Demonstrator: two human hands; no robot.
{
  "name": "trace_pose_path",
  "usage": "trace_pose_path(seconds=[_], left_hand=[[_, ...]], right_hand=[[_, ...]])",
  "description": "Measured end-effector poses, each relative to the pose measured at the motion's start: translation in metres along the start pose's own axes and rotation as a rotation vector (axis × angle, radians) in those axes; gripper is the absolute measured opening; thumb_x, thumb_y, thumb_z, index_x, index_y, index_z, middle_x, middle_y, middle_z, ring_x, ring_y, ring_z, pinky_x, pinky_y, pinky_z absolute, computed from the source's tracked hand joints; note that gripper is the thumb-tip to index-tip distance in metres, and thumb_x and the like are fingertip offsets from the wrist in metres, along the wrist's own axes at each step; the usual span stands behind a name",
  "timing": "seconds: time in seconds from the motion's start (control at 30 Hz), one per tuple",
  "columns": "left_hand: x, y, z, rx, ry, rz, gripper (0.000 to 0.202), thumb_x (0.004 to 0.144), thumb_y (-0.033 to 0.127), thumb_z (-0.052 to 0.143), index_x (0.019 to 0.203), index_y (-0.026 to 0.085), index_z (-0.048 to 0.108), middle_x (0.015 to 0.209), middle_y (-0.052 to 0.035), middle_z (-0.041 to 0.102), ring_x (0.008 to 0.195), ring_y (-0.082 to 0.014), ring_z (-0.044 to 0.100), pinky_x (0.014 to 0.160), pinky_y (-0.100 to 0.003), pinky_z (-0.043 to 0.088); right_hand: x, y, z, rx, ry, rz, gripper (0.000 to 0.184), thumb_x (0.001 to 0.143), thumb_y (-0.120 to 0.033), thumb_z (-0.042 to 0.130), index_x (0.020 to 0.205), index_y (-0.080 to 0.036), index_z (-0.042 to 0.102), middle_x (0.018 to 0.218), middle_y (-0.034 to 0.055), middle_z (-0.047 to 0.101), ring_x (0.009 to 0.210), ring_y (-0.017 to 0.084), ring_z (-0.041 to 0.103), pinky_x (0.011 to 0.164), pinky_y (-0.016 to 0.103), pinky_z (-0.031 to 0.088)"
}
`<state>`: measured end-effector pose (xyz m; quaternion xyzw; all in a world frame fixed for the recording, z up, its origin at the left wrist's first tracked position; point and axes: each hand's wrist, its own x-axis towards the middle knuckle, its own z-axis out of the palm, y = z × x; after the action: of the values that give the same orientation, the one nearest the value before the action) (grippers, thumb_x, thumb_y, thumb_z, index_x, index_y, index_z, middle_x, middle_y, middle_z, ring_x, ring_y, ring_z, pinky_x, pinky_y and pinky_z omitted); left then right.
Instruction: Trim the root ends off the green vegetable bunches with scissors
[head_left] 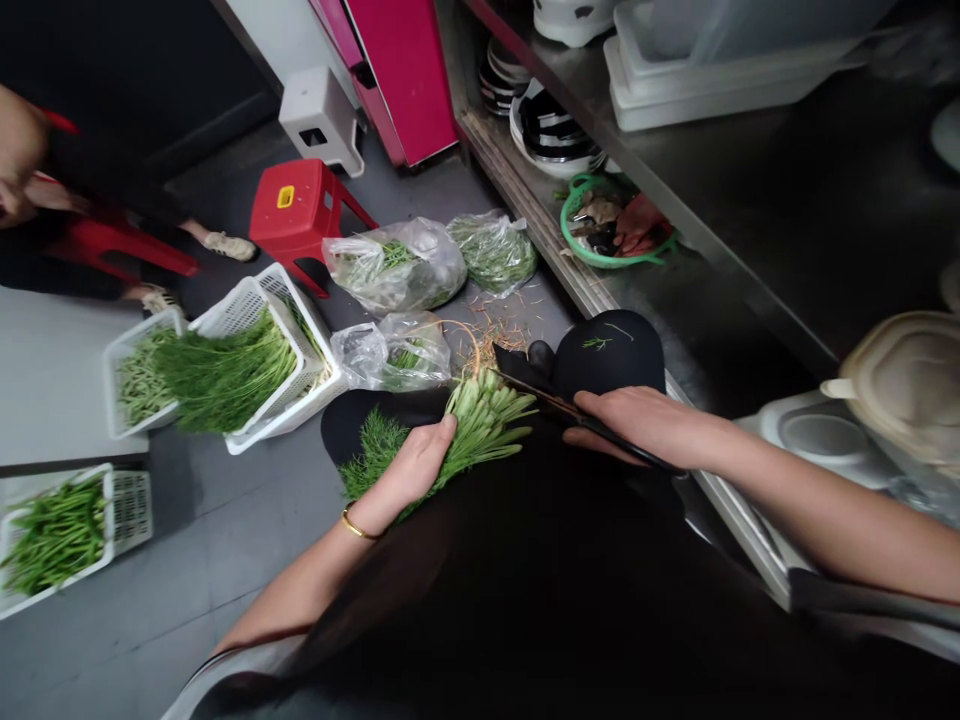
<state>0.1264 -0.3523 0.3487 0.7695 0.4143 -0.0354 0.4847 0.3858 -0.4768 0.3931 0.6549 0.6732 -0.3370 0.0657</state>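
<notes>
Carefully gripped: dill-like bunch [491, 425], with knife [534, 388] alongside

Steel shelving [690, 225] fills the right side; white baskets [238, 312] stand on the floor [289, 510], far left. Nearer, over the person's dark clothing [480, 600], lies the bunch, feathery tops leftward, pale stalks toward the right. The left hand [416, 462] has its fingers wrapped round the stalks; the right hand [634, 422] grips the knife, its blade just beside the stalk ends. A slipping blade might nick the left fingers; a slackened hold might let stalks scatter.
</notes>
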Motion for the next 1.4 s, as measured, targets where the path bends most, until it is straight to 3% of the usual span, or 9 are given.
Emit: trace_pose_path(seconds=[0.17,0.37,0.53,0.8,0.97,1.4], left_hand=[[-0.002,0.003,0.000,0.063,-0.048,0.070,0.056,0.092,0.056,0.022,0.057,0.019,0.045,0.058,-0.0016,0.049,0.059,-0.0161,0.046,0.059,-0.027,0.037],[-0.002,0.002,0.000,0.087,-0.067,0.069,0.059,0.092,0.057,0.020,0.061,0.017,0.051,0.061,-0.0027,0.054,0.062,-0.0168,0.050,0.062,-0.028,0.040],[-0.002,0.002,0.000,0.134,-0.091,0.059,0.058,0.092,0.057,0.017,0.060,0.019,0.046,0.060,-0.0023,0.049,0.060,-0.0173,0.048,0.061,-0.028,0.038],[-0.003,0.012,-0.001,0.404,-0.123,0.073,0.058,0.095,0.052,0.011,0.067,0.020,0.051,0.060,-0.0035,0.052,0.060,-0.0198,0.054,0.059,-0.029,0.034],[-0.007,0.017,0.001,0.533,-0.147,0.082,0.056,0.096,0.048,0.012,0.079,0.018,0.056,0.067,-0.0058,0.059,0.064,-0.0213,0.059,0.063,-0.030,0.036],[-0.006,0.014,0.001,0.548,-0.189,0.070,0.055,0.095,0.050,0.014,0.084,0.018,0.057,0.073,-0.0067,0.062,0.068,-0.0210,0.062,0.064,-0.030,0.040]], right_hand=[[0.007,-0.002,-0.007,-0.040,-0.044,-0.015,0.042,0.092,-0.057,0.034,0.089,-0.020,0.052,0.077,0.0078,0.068,0.075,0.024,0.067,0.054,0.027,0.029],[0.014,-0.001,0.001,-0.070,0.003,-0.017,0.041,0.092,-0.055,0.036,0.089,-0.019,0.054,0.075,0.0079,0.068,0.075,0.024,0.067,0.052,0.027,0.026],[0.008,0.005,0.007,-0.025,0.074,0.012,0.038,0.094,-0.052,0.033,0.086,-0.020,0.052,0.075,0.0070,0.067,0.071,0.021,0.066,0.052,0.027,0.025],[-0.008,-0.002,-0.015,0.019,-0.087,-0.102,0.041,0.092,-0.055,0.035,0.083,-0.020,0.055,0.068,0.0057,0.064,0.063,0.019,0.064,0.051,0.026,0.028],[0.003,-0.003,-0.010,0.014,-0.194,-0.095,0.051,0.093,-0.057,0.028,0.081,-0.019,0.059,0.074,0.0082,0.067,0.069,0.021,0.066,0.055,0.026,0.034],[0.015,-0.006,-0.001,0.091,-0.174,-0.149,0.053,0.092,-0.060,0.028,0.082,-0.018,0.060,0.070,0.0065,0.065,0.065,0.019,0.065,0.052,0.025,0.034]])
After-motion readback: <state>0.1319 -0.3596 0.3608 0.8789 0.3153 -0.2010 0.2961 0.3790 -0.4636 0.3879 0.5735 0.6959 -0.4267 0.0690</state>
